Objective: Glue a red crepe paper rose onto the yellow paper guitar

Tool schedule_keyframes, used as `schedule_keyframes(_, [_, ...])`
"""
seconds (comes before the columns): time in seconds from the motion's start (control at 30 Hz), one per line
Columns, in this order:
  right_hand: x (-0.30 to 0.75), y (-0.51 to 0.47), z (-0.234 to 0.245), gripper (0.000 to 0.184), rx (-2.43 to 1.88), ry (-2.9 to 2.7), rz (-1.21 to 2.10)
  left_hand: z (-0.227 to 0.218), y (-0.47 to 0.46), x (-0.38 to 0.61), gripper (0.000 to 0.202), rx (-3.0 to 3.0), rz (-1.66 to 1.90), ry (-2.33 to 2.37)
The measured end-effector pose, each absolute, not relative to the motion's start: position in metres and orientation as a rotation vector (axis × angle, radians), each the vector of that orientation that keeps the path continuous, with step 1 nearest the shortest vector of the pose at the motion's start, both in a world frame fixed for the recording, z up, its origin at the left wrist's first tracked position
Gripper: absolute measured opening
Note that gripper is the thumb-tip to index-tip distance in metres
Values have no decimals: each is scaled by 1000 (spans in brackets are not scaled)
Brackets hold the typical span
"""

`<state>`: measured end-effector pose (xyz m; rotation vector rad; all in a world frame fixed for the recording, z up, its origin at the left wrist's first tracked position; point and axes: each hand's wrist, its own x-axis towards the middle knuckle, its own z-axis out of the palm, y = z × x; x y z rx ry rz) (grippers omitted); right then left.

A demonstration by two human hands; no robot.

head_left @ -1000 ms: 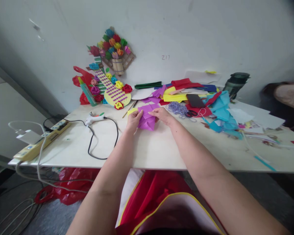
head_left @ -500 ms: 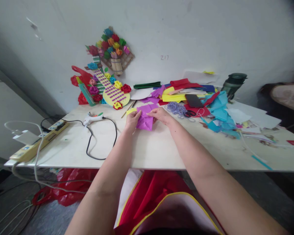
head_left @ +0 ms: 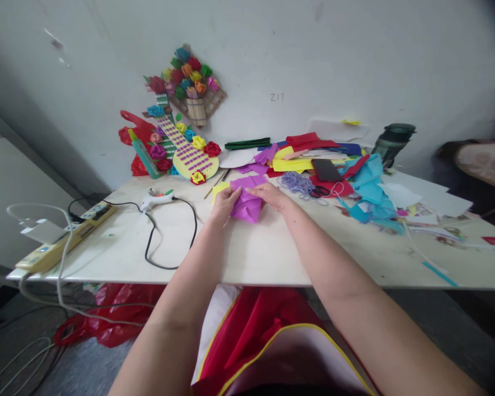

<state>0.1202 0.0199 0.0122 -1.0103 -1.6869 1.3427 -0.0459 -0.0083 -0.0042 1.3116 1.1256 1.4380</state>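
Between my hands is a piece of purple crepe paper (head_left: pixel 246 208), creased and held up a little over the white table. My left hand (head_left: pixel 226 204) grips its left edge, thumb on top. On the right side, my right hand (head_left: pixel 271 195) pinches the same paper, with some fingers hidden behind it. A piece of yellow paper (head_left: pixel 220 190) lies just beyond my left hand. Another purple sheet (head_left: pixel 253 168) rests behind. To the right lie a tangle of lilac yarn (head_left: pixel 297 182) and black-handled scissors (head_left: pixel 319 191).
A white glue gun (head_left: pixel 159 200) with a looped black cord lies left, near a power strip (head_left: pixel 66 239). A paper-flower guitar (head_left: pixel 192 159) and a glue bottle (head_left: pixel 144 157) stand at the back. Coloured paper (head_left: pixel 297 164), a phone (head_left: pixel 326 170) and a dark bottle (head_left: pixel 391 144) occupy the right.
The purple crepe paper has shifted slightly, its lower edge now a bit nearer me. My fingers have moved a little along it, both hands still holding on.
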Motion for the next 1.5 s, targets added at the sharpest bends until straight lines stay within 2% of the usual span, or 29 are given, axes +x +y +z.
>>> schedule_keyframes(0.23, [115, 18, 12, 47, -965, -1757, 1239, -6, -8, -47, 39, 1338, 1383, 1056])
schedule_keyframes(0.6, [114, 20, 10, 38, -982, -1737, 1226, -2, -13, -46, 49, 1206, 1219, 865])
schedule_keyframes(1.0, [120, 23, 6, 49, -942, -1813, 1082, -13, -4, -52, 42, 1258, 1219, 889])
schedule_keyframes(1.5, [118, 21, 11, 38, -978, -1813, 931, -4, -13, -45, 38, 1274, 1269, 1047])
